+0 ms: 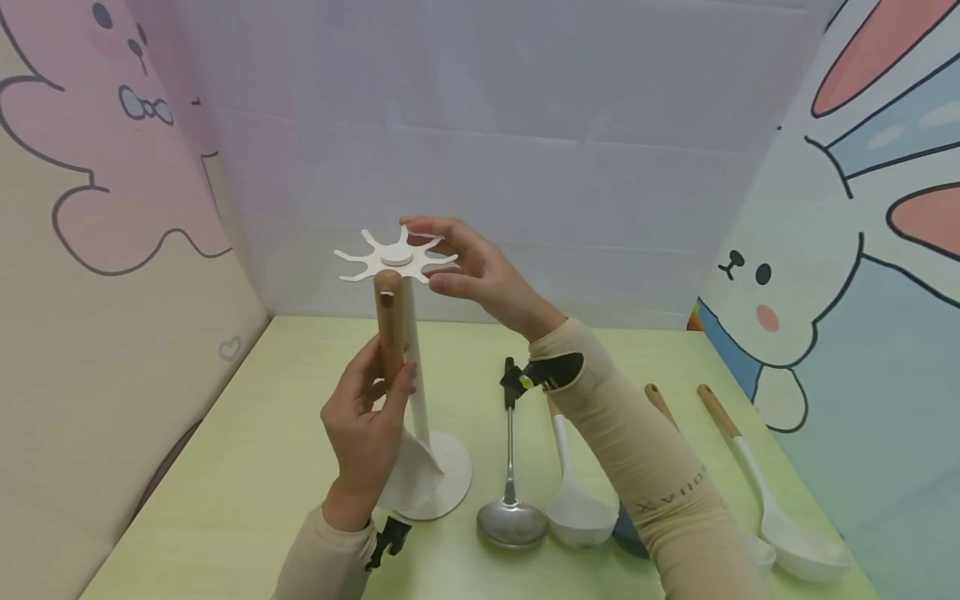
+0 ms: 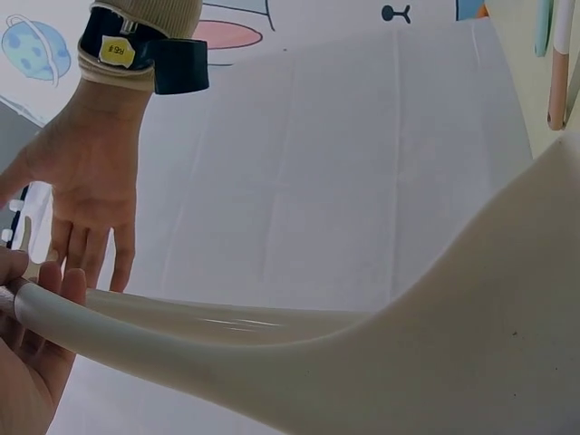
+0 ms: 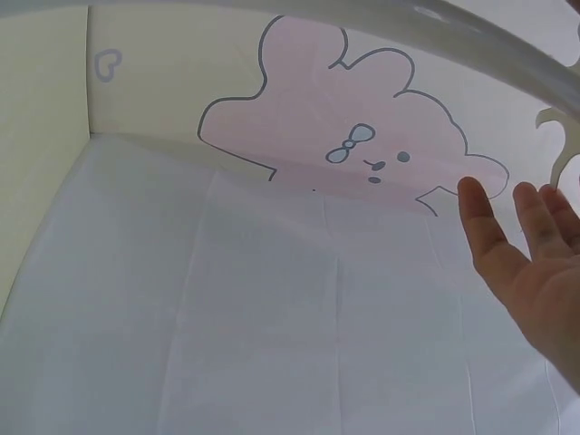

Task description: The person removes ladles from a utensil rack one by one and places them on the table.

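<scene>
My left hand (image 1: pixel 367 429) grips the wooden handle (image 1: pixel 390 329) of a white spatula (image 2: pixel 453 344), held upright with the handle end on top. Its broad white head hangs low in front of the rack's round base. The white utensil rack (image 1: pixel 416 375) stands upright, with a star-shaped ring of hooks (image 1: pixel 397 257) on top. The handle's top end is just in front of these hooks; I cannot tell whether it touches them. My right hand (image 1: pixel 483 271) is at the right side of the hook ring, fingers extended behind it and thumb in front, at the hook tips.
Right of the rack lie a metal ladle (image 1: pixel 512 523) with a black handle, a white ladle (image 1: pixel 581 518) and a white spoon (image 1: pixel 806 546) with a wooden handle. A dark utensil (image 1: pixel 628 533) and another white one (image 1: pixel 761 550) are partly hidden by my right sleeve (image 1: pixel 637 467).
</scene>
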Motion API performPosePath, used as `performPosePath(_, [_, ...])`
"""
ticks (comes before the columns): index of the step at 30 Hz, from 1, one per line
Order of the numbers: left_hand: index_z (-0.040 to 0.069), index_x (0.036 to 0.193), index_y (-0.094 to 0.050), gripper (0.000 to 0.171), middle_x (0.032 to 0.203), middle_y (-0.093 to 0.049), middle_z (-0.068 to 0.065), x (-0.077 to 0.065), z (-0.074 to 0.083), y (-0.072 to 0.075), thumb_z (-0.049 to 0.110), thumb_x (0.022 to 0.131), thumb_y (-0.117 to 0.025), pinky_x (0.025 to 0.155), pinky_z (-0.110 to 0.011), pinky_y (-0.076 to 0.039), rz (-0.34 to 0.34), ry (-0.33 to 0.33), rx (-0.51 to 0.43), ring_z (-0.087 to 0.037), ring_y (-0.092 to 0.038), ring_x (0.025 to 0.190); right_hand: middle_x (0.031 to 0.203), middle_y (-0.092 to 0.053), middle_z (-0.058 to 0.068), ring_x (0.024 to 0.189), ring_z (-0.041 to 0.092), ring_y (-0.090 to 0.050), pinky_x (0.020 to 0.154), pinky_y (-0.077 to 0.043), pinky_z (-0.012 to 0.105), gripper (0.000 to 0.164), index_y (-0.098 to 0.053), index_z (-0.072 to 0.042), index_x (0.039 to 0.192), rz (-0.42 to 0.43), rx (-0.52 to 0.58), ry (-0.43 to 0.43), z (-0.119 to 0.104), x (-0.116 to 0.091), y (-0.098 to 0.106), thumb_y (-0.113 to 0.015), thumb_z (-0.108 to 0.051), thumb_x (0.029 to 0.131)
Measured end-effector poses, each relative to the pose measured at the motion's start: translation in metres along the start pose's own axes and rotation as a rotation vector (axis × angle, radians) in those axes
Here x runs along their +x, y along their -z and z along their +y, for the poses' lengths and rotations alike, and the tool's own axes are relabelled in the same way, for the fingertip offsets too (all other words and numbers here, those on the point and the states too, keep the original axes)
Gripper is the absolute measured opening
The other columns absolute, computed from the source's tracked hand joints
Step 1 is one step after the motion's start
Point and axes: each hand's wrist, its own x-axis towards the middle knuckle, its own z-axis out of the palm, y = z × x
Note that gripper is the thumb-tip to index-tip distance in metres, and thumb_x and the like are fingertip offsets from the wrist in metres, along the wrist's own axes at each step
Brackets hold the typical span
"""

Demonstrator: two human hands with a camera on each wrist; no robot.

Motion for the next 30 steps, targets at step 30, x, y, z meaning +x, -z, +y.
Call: performPosePath(30, [-0.014, 0.12, -0.063, 0.044, 0.097, -0.072, -0.021, 0.008, 0.011, 0.011, 0.017, 0.091, -0.074, 0.067, -0.02, -0.056, -0.018, -0.048, -0.056, -0.007, -0.069, 0.079, 0.149, -0.04, 0.023, 0.116, 0.027, -0.054, 0.092, -0.048, 0.032, 0.053, -0.044, 0.013, 0.126, 0.028, 0.041, 0.001, 0.001, 0.0, 0.0, -0.066, -0.016, 0.087])
